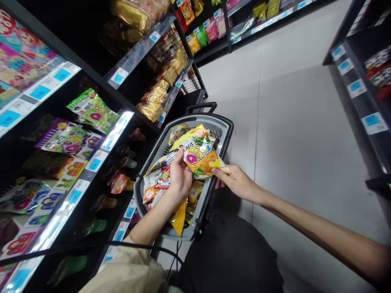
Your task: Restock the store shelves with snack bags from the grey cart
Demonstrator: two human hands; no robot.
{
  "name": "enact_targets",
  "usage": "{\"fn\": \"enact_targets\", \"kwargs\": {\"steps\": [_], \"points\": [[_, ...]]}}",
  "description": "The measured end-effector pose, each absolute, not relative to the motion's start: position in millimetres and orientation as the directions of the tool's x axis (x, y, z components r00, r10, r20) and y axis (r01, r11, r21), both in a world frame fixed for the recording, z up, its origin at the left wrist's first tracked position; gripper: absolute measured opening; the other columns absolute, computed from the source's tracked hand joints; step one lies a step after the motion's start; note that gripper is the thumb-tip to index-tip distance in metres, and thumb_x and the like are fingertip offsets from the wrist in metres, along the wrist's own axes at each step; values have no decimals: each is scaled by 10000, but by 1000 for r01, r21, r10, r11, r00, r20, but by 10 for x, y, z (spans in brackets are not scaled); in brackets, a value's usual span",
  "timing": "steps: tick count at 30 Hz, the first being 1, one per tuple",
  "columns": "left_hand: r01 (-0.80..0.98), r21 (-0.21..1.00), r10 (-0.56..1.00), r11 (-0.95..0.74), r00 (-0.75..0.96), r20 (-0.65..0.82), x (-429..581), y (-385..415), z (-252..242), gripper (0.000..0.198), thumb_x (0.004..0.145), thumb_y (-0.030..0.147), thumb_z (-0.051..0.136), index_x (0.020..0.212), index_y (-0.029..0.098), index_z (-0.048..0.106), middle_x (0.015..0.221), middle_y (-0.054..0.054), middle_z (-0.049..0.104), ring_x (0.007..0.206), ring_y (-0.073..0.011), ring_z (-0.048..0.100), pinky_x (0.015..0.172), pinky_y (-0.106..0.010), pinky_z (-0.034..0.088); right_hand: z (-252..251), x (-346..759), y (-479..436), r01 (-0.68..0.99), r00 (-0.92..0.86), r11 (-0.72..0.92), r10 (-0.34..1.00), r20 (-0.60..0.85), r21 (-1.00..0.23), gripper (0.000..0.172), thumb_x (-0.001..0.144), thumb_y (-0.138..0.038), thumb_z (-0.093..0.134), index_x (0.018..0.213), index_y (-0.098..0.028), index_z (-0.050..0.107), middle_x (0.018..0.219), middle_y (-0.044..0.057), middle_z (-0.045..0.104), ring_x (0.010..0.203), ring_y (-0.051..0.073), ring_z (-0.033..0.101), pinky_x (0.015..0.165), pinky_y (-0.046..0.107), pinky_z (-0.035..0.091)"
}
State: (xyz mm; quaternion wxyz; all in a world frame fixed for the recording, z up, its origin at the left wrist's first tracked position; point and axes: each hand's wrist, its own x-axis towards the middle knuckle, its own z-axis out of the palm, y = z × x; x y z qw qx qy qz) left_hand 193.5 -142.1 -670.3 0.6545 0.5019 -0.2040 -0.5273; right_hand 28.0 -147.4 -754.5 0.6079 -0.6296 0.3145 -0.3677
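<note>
A yellow bag of gummy candy (200, 156), marked "QQ", is held between both hands above a grey shopping basket (226, 126). My left hand (181, 173) grips its left edge, thumb on the front. At the bag's lower right corner, my right hand (233, 181) pinches the packaging between thumb and fingers. Below them the basket holds several snack packets, among them a red and white packet (157, 179) beside my left wrist and an orange-yellow packet (179, 219) near the front. The basket's black handle (201, 108) stands at its far end.
Shelves on the left carry a green gummy bag (93, 110), a purple gummy bag (69, 136) and small jelly cups (119, 183). Gold-wrapped packs (159, 97) sit farther back. Grey floor (293, 122) stretches to the right, toward another shelf (360, 89). A black cable (76, 246) crosses the lower left.
</note>
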Motion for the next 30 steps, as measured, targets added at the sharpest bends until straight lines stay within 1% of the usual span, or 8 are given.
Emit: {"fn": "enact_targets", "kwargs": {"steps": [5, 11, 13, 17, 20, 26, 28, 30], "points": [[478, 853, -893, -208, 263, -366, 1903, -1301, -6434, 216, 899, 339, 680, 982, 142, 713, 934, -72, 772, 959, -215, 745, 951, -329, 578, -7540, 262, -1479, -33, 518, -160, -847, 120, -987, 620, 938, -736, 470, 654, -216, 654, 611, 44, 704, 579, 211, 643, 572, 328, 503], [69, 998, -998, -12, 62, -17, 1905, -1296, -6326, 443, 717, 473, 890, 930, 139, 692, 793, -8, 717, 723, -134, 675, 738, -239, 535, -7601, 223, -1457, -35, 604, -293, -768, 213, -955, 613, 891, -786, 499, 649, -249, 670, 705, 54, 732, 680, 255, 703, 699, 388, 631], [-32, 999, -993, -40, -107, -43, 1902, -1297, -6310, 523, 725, 498, 890, 1039, 134, 685, 876, -38, 744, 784, -167, 703, 791, -285, 556, -7665, 235, -1437, -29, 612, -338, -750, 250, -941, 627, 910, -792, 455, 731, -254, 722, 741, 61, 745, 735, 273, 724, 814, 434, 651], [-144, 989, -970, -33, -234, -66, 1956, -1304, -6332, 645, 702, 424, 928, 1215, 171, 630, 1189, -84, 733, 1097, -244, 696, 1012, -369, 532, -7784, 263, -1456, -41, 663, -468, -674, 326, -883, 520, 986, -672, 454, 1125, -285, 773, 1175, 58, 772, 1192, 316, 696, 1098, 480, 549], [-214, 977, -981, -9, -189, -50, 2049, -1284, -6338, 688, 716, 440, 917, 1263, 167, 603, 1232, -103, 719, 1156, -265, 677, 1054, -400, 518, -7777, 257, -1510, -87, 713, -575, -606, 352, -814, 468, 1008, -613, 469, 1170, -288, 763, 1271, 62, 735, 1252, 334, 667, 1105, 496, 542], [-307, 947, -989, 91, 81, 122, 2474, -1126, -6138, 594, 768, 511, 856, 1180, 166, 602, 1170, -113, 734, 988, -237, 727, 885, -364, 589, -7584, 230, -1535, -124, 768, -639, -546, 335, -759, 416, 1015, -614, 476, 1175, -324, 729, 1332, 47, 657, 886, 228, 756, 896, 429, 632], [-396, 903, -930, 167, 239, 277, 2749, -1032, -6011, 564, 783, 546, 833, 1137, 179, 593, 1125, -104, 743, 951, -232, 738, 832, -351, 599, -7546, 229, -1509, -137, 763, -637, -556, 329, -759, 411, 1022, -615, 457, 1144, -325, 722, 1314, 38, 649, 844, 208, 746, 878, 421, 627], [-604, 742, -777, 291, 304, 552, 3080, -897, -5838, 500, 814, 552, 803, 1085, 191, 587, 1064, -89, 750, 931, -219, 742, 813, -342, 601, -7535, 235, -1478, -155, 748, -628, -579, 325, -762, 417, 1031, -609, 435, 1119, -316, 718, 1314, 39, 643, 842, 203, 740, 889, 423, 617]]}}
